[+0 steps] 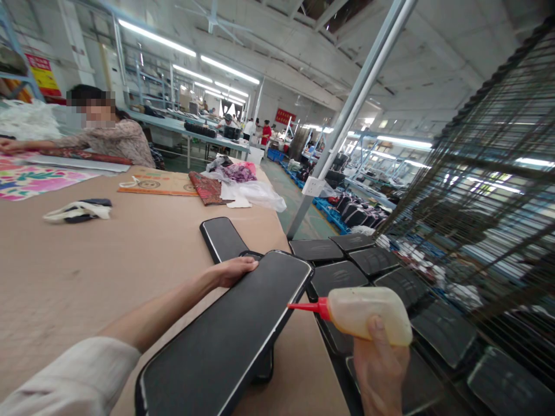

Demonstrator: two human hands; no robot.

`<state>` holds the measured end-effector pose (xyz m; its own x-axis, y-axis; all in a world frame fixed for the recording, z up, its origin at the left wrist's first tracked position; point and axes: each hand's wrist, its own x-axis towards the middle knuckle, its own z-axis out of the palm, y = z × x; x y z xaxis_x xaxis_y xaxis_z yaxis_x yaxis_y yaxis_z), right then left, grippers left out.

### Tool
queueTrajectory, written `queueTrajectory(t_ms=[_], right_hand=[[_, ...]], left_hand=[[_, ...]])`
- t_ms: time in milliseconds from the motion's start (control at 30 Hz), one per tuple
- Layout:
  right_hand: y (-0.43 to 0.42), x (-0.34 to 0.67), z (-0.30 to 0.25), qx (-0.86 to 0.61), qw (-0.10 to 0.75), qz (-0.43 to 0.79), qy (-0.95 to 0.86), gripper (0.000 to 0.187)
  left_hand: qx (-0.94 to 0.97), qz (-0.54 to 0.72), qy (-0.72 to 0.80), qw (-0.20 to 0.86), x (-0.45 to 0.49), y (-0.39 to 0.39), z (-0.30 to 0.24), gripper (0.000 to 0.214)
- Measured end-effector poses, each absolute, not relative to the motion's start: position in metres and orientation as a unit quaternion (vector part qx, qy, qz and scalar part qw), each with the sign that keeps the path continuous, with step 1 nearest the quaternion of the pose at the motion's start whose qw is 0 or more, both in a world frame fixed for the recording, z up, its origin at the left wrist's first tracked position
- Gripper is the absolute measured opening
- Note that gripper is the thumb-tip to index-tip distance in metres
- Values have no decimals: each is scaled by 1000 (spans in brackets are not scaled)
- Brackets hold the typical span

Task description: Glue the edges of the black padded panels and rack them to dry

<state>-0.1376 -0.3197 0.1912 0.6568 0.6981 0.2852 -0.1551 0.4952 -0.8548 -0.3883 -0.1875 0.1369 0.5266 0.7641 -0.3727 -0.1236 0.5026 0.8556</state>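
My left hand (234, 270) grips the far end of a long black panel with a pale rim (225, 335), which is raised and tilted over the brown table (108, 260). My right hand (381, 364) is wrapped round a yellowish squeeze bottle (368, 312). The bottle's red nozzle (303, 307) touches the panel's right edge. Another black panel (222, 238) lies flat on the table just behind, and a further one shows partly under the held panel.
Several black panels (347, 266) lie spread on a wire rack (477, 219) to the right. A slanted metal pole (347, 115) rises beyond the table. A person (108, 136) sits at the far left. Cloth pieces (78, 210) and plastic bags (251, 190) lie further back.
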Motion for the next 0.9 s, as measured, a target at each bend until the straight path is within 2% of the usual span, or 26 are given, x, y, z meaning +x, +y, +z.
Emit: queueTrajectory(t_ms=[633, 900], right_hand=[[-328, -144, 193, -459, 778, 310, -299, 50], [-333, -145, 193, -461, 774, 313, -301, 51]], left_hand=[[385, 285, 403, 780, -383, -180, 141, 17], [382, 284, 406, 780, -378, -170, 139, 14]])
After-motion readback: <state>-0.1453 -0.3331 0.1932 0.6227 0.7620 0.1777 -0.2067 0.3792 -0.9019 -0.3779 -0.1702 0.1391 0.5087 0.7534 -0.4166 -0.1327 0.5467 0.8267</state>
